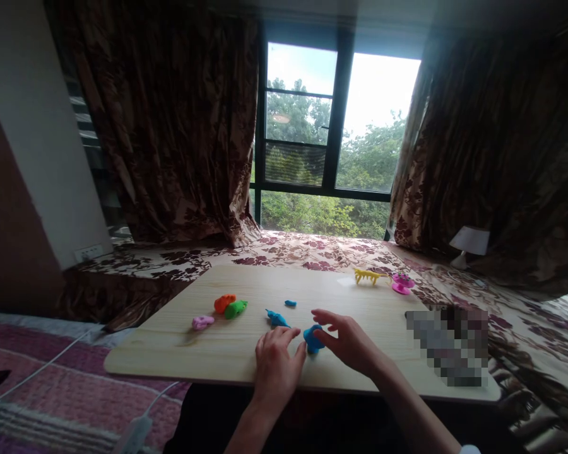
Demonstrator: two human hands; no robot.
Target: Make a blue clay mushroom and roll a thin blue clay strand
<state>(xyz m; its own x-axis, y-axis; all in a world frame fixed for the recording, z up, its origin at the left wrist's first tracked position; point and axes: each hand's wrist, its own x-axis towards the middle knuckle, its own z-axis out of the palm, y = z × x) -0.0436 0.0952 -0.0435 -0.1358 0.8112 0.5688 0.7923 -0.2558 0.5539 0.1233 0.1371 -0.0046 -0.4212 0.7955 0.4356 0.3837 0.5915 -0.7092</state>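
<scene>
"Closest to you are your left forearm point(255, 419) and right forearm point(414, 394), reaching over the near edge of the table point(170, 343). How do your hands sit?"

"Your left hand point(277, 356) is palm down, its fingers bent, with a gap between thumb and forefinger. Your right hand point(349, 337) is fairly wide, thumb and fingers spread."

"And the blue lump point(313, 338)?"

"It's on the table between your hands. Your right thumb overlaps it in view, but you can't tell how firmly they touch, if at all. Your left thumb is just beside it."

"What's beyond your left fingers?"

"A long blue piece point(277, 318), partly behind them, and a small blue piece point(290, 303) farther off, on its own."

"Anything to your left?"

"The orange piece point(224, 303) and green piece point(236, 309) sit together, the orange on the left. Nearer you and farther left is the pink piece point(202, 322), apart from both."

"Far right?"

"Near the far edge, your yellow figure point(366, 276) stands on thin legs, beside a magenta stand point(402, 284). Closer to you, a blurred-out patch point(449, 347) hides whatever is at the table's right side."

"Past the table?"

"You're facing a window point(336, 126) between patterned curtains, with a white lamp point(470, 241) to the right."
</scene>
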